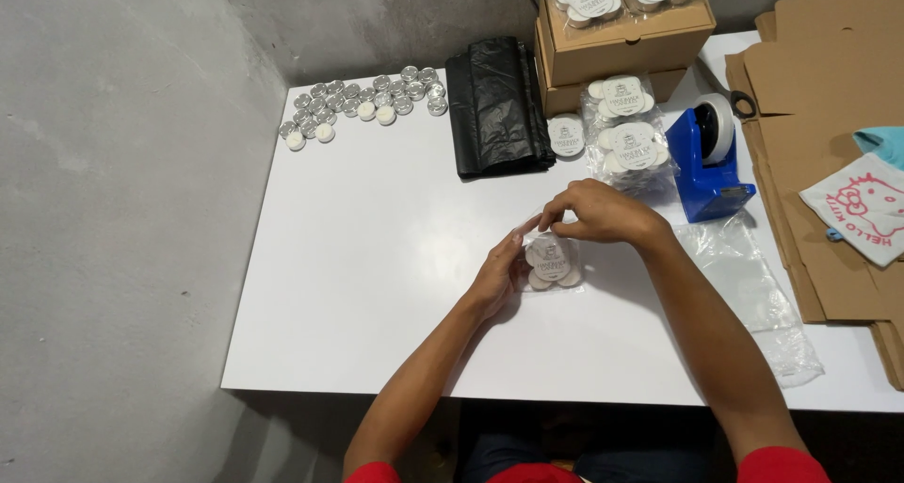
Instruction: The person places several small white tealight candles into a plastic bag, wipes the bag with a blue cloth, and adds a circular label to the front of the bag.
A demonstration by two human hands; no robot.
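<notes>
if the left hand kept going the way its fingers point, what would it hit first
The left hand points up and to the right, and already touches the clear packet of small candles. Past that, the right hand lies in its line, though depth is unclear.

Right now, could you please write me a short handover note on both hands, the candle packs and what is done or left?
Left hand: steadies the clear bag of tealights on the white table from its left side.
Right hand: pinches the bag's top edge, fingers closed on the plastic.
Done: finished packs lie beside the blue tape dispenser; more sit on the cardboard boxes.
Left: the bag in hand looks filled and labelled, but not yet set with the others. Loose tealights wait at the table's far left corner, and empty clear bags lie to the right.
</notes>
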